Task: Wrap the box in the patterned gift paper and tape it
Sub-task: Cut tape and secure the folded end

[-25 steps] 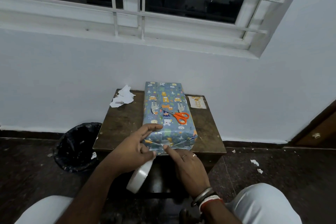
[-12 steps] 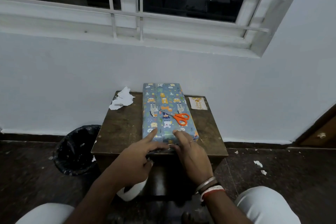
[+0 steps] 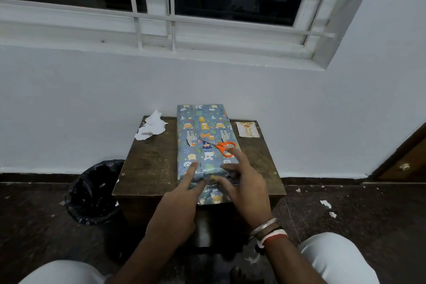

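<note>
The box (image 3: 205, 127), wrapped in blue animal-patterned paper, lies lengthwise on a small brown table (image 3: 152, 168). Its near end hangs a little over the front edge, where a folded paper flap (image 3: 213, 198) shows. My left hand (image 3: 177, 212) presses its index finger onto the top of the box near that end, the other fingers curled under. My right hand (image 3: 246, 187) rests beside it with fingers spread on the paper. Orange-handled scissors (image 3: 222, 146) lie on top of the box, just beyond my right fingers. No tape roll is visible.
Torn white paper scraps (image 3: 151, 128) lie at the table's back left corner and a small greeting card (image 3: 247, 129) at the back right. A black-lined bin (image 3: 94, 191) stands on the floor to the left. The wall is right behind the table. My knees frame the bottom.
Both hands rose from the near end face onto the top of the box. The tape roll that hung under my left hand has gone out of sight.
</note>
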The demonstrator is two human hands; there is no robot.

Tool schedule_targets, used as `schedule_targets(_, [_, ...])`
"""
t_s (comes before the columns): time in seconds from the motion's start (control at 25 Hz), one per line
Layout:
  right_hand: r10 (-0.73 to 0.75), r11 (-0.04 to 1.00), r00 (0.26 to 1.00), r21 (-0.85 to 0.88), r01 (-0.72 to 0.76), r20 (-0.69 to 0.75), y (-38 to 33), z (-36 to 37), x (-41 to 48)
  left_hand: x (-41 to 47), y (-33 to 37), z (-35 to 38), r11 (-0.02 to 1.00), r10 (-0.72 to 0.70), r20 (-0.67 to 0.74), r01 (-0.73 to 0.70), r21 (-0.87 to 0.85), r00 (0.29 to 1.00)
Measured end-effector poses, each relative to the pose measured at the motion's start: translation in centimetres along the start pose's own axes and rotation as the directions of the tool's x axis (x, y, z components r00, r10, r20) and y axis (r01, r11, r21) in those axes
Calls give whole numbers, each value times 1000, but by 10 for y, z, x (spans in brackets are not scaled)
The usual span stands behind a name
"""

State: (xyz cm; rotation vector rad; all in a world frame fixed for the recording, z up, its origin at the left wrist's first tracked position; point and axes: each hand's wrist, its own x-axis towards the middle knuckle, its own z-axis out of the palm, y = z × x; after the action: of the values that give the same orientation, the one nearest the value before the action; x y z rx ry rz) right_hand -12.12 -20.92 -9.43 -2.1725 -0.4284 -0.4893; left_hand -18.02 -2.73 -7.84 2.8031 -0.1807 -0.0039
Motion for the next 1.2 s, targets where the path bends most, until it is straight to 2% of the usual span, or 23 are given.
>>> schedule_targets(0.08, [146,939,980,331,-95,-133,2,-3,-4,0,2,-2,1000,-16,-7,16,-2,1000])
schedule_targets(0.12, [169,921,973,377,-101,-154,3,-5,-8,1,3,-3,1000,-21,-15,20,-7,1000])
schedule_targets(0.2, [89,966,994,248,-72,-56,7,-9,-16,2,3,-3,1000,-22,-20,21,-13,1000])
schedule_targets(0.28, [-83,993,993,-80,90,88,13,-12,-26,3,2,-2,1000,-9,-25,9,-23,1000])
schedule_targets(0.32, [-166,957,976,-216,193,138,15,-12,-32,3,1,-1,1000,0,-28,-1,-26,1000])
schedule_targets(0.44, [-354,847,909,-336,412,221,22,0,-43,2,-1,-1,1000,-2,-26,2,-20,1000])
schedule_targets(0.52, [-381,818,897,-369,441,225,25,9,-46,2,-1,1,1000,2,-32,-3,-20,999])
schedule_targets(0.76, [-285,865,941,-375,334,182,28,20,-36,0,-5,2,1000,10,32,-9,-30,999])
schedule_targets(0.92, [-246,886,956,-362,289,160,26,22,-25,-1,2,-3,999,-14,69,11,49,998])
schedule_targets(1.04, [-126,953,987,-263,149,103,23,20,-19,1,12,-3,990,-68,75,57,132,995])
schedule_targets(1.12, [8,977,991,-211,21,134,19,22,-16,1,17,-1,985,-82,49,73,158,995])
schedule_targets(1.2, [33,980,997,-199,-19,69,13,23,-15,1,21,1,982,-103,41,95,164,994])
